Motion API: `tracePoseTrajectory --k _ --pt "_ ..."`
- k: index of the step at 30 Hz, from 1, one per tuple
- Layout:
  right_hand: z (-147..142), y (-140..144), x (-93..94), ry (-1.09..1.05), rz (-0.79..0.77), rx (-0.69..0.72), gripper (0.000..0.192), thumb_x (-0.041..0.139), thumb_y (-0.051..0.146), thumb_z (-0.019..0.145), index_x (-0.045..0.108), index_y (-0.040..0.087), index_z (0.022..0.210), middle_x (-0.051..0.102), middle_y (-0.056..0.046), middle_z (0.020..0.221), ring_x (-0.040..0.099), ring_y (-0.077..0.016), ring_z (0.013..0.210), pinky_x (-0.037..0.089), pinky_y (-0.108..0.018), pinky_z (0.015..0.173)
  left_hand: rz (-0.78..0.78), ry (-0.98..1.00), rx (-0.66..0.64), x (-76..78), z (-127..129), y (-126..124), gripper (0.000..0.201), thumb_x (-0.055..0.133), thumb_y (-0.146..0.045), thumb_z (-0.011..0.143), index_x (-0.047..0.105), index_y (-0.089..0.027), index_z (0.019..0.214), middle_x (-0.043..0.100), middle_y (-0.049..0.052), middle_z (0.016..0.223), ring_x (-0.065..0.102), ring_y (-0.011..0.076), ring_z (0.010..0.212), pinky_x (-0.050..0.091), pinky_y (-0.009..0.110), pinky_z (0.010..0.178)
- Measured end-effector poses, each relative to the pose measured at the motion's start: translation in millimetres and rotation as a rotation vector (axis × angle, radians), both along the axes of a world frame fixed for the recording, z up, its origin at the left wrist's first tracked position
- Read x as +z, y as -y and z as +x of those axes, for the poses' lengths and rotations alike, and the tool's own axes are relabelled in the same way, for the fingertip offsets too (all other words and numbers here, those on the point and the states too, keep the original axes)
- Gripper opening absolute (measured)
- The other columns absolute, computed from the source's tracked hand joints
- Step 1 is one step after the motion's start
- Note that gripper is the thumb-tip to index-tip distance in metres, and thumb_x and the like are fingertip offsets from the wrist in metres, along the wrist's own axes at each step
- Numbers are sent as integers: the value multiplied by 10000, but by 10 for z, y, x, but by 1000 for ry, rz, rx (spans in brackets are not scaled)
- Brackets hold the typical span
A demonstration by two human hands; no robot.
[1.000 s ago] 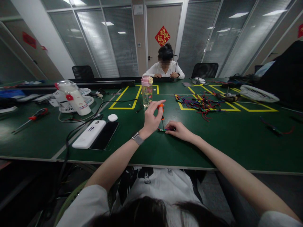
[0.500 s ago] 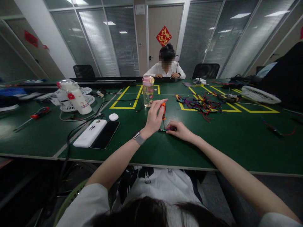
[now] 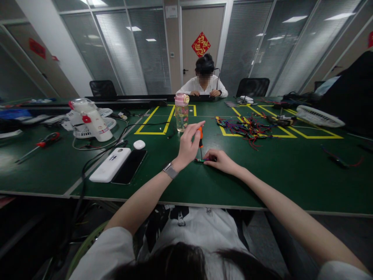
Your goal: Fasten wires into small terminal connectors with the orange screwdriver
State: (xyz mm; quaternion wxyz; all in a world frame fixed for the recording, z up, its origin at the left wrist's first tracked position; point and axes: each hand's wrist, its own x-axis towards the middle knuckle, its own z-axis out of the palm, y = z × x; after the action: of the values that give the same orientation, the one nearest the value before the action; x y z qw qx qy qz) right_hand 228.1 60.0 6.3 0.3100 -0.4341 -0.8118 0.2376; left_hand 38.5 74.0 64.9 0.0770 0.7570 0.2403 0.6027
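Observation:
My left hand (image 3: pixel 189 144) grips an orange-and-black screwdriver (image 3: pixel 201 137), which stands nearly upright with its shaft pointing down. The tip meets a small green circuit board (image 3: pixel 199 160) lying on the green table (image 3: pixel 180 190). Pinched between the fingers of my right hand (image 3: pixel 218 160) is the right part of that board, with some thin coloured wires partly hidden under the fingers. Whether a screw sits under the tip is too small to make out.
A pink-lidded bottle (image 3: pixel 182 112) stands just beyond my left hand. Farther right lies a pile of wired circuit boards (image 3: pixel 250 127). At left are a white power bank (image 3: pixel 112 165), a black phone (image 3: pixel 129 167) and a red-black screwdriver (image 3: pixel 43 144). A person (image 3: pixel 204 79) sits opposite.
Both hands keep nearly the same place, with the screwdriver still upright on the board. The whole view has shifted very slightly.

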Motion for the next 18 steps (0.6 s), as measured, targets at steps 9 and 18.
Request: tracePoseTrajectory --k 9,18 --pt "-2 2 2 14 5 -4 50 730 207 796 712 172 828 645 -25 779 578 -159 695 461 -289 671 -4 20 33 25 -16 -4 218 551 -316 1013 681 -233 1166 679 41 984 632 171 912 524 340 864" --pt "-17 13 3 26 44 16 66 722 207 818 722 166 870 627 -14 756 564 -147 679 458 -275 664 -45 -9 -86 -10 -4 -16 376 354 -357 1080 603 -232 1333 656 82 1213 617 195 1126 477 351 986"
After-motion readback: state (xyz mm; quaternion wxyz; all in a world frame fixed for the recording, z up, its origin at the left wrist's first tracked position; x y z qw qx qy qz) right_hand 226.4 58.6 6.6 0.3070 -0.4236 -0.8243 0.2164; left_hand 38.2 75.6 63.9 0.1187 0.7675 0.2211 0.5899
